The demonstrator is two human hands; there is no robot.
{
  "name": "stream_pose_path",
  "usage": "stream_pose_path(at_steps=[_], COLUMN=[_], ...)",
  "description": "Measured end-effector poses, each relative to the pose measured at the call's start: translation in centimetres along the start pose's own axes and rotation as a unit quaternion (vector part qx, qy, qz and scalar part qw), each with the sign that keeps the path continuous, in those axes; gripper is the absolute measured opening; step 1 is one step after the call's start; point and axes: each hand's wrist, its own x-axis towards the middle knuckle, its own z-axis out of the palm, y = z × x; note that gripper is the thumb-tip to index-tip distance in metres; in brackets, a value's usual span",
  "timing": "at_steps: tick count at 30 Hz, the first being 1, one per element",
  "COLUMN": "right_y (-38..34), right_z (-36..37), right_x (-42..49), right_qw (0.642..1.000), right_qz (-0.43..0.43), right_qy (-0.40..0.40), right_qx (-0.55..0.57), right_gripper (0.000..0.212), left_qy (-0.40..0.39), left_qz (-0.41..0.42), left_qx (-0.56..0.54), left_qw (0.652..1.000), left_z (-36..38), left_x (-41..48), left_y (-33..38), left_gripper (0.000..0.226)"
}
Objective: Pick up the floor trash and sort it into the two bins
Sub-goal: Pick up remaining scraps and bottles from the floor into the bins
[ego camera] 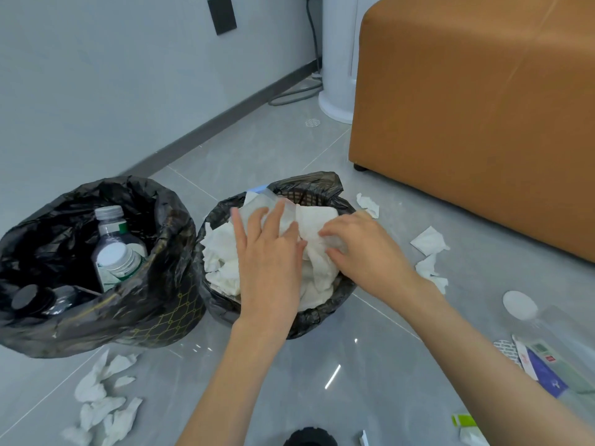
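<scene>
Tissue wad point(317, 226): sat in the right bin point(322, 185), directly under both hands. Left hand point(267, 255) pressed it, fingers straight; right hand point(363, 249) pinched it, fingers curled. Floor tissues point(429, 241) lay right, nearest the right hand.

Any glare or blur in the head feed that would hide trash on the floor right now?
Head view: bright glare streaks the glossy floor near the tissue bin, covering no trash; wide-angle distortion bows the baseboard and ottoman; the clear bottle at the right edge is smeared, its outline hard to trace; left hand and right hand look slightly soft.
</scene>
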Motion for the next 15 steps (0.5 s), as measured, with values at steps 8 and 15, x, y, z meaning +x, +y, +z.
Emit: stream_pose_path(at_steps=[8,15], right_y=[5.1,12.5], right_z=[-2.7,-2.6], right_x=[-6.1,-15.2], right_qw=[0.969,0.935], right_qz=[0.15,0.32], right_qy=[0.118,0.077], right_qx=[0.158,0.135], right_gripper=[0.024,0.024], left_qy=[0.018,-0.102], left_qz=[0.075,0.136], left_qx=[-0.092,-0.208], left_qw=[0.993,0.963], left_z=[-1.6,2.6], left_x=[0.4,-2.0], left_y=[5.7,13.5], left_gripper=[0.039,0.039])
